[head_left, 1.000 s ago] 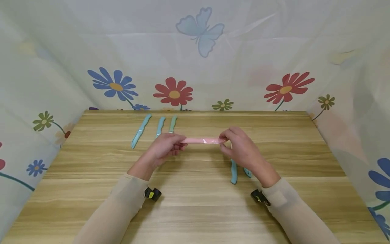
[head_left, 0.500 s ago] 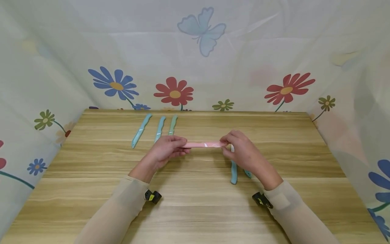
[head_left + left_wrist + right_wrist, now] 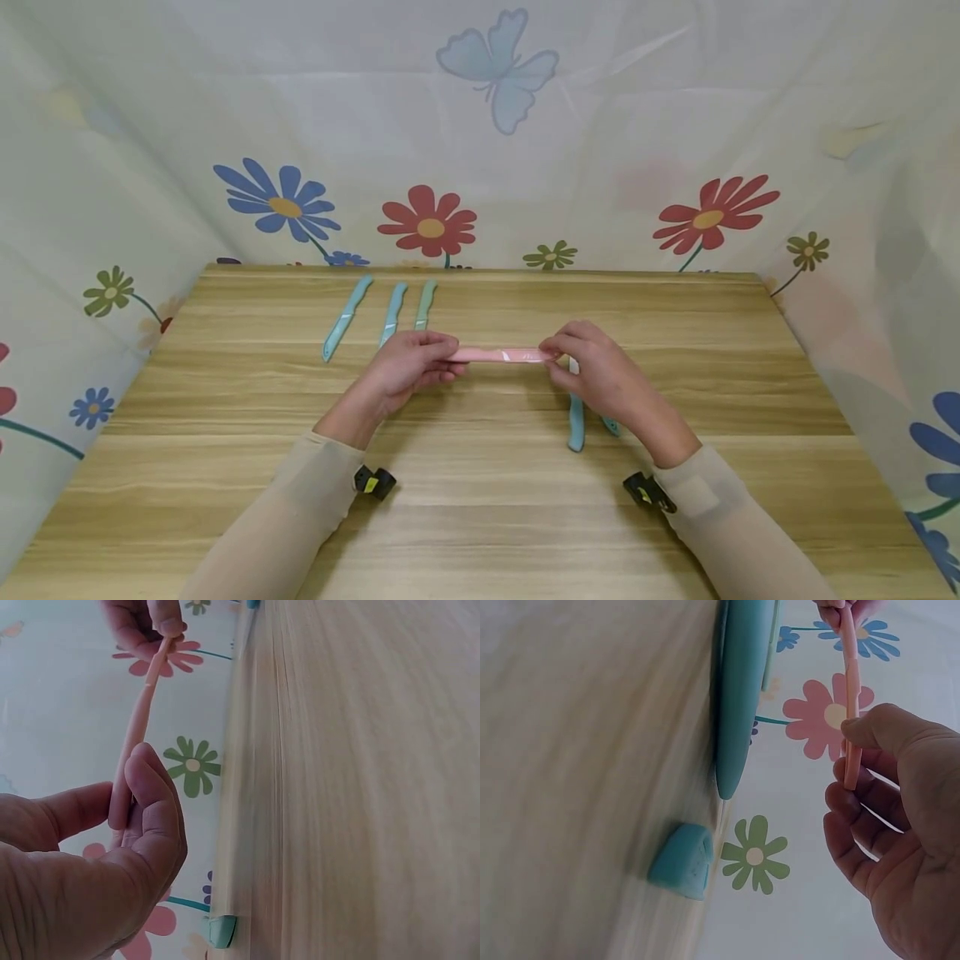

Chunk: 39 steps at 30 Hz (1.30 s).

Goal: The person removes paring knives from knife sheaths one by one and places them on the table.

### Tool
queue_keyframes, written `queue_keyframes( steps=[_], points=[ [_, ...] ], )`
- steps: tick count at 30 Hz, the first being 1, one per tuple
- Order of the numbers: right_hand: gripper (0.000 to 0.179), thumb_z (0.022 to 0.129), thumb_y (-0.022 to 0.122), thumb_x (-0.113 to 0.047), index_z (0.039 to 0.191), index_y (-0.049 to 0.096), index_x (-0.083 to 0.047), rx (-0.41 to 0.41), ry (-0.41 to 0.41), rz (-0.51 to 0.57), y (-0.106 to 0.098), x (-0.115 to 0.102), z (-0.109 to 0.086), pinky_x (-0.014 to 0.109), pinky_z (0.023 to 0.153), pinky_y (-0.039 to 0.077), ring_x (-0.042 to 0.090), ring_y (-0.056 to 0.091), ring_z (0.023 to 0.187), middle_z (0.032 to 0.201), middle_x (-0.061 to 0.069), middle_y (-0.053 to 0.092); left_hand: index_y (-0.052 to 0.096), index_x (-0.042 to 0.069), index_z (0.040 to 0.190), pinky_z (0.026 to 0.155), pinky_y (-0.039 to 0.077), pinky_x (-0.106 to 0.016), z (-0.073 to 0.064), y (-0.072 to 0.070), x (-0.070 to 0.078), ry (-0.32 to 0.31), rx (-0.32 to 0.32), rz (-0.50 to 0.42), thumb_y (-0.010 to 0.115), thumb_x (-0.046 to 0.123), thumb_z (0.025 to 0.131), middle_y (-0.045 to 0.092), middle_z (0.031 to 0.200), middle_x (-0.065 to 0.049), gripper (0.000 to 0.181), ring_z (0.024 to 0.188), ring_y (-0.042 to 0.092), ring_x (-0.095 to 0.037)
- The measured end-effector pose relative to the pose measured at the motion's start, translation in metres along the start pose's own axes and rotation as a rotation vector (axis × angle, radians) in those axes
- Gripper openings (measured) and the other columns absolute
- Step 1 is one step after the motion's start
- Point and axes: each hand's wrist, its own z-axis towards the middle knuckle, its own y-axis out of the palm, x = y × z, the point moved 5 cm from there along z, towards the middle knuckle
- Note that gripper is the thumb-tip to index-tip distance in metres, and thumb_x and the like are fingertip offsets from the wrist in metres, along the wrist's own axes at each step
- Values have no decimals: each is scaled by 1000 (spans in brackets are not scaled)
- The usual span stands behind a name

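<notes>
A pink knife with a pink cover over its blade lies level between my two hands, above the table. My left hand grips its handle end in the head view. At the other end, my right hand pinches the cover's tip between thumb and fingers. The left wrist view shows the pink handle between left thumb and fingers. In the right wrist view the cover's end sits in the right fingertips. Under my right hand lie a blue knife handle and a teal piece, both partly hidden.
On the wooden table, a blue covered knife, another blue knife and a green knife lie at the back left. My left hand partly covers the latter two. A flower-printed curtain surrounds the table's back and sides.
Both hands and the pink knife have come slightly closer to my body since a second ago. Over the last half second they have stayed nearly still.
</notes>
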Motion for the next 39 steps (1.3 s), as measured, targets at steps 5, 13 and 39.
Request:
queue_keyframes(
  steps=[5,13,39],
  points=[
    [20,93,81,-6,113,78,-5,8,-10,1,0,0,0,41,87,56,23,62,103,106,3,69,60,-12,134,81,62,-31,-2,0,2,8,5,11,62,14,109,75,107,-21,36,87,75,-19],
    [21,92,83,-5,112,78,-5,20,-20,8,-1,0,0,41,87,57,23,62,103,106,3,69,57,-11,138,81,61,-31,-4,2,7,47,30,76,64,15,108,71,115,-26,40,89,73,-22],
    [20,91,83,-4,111,79,-5,29,-41,-20,-3,-2,1,41,87,57,23,64,100,104,4,71,69,9,134,105,48,-52,-28,37,33,645,239,1072,87,29,92,61,136,-8,50,126,54,-33]
  ],
)
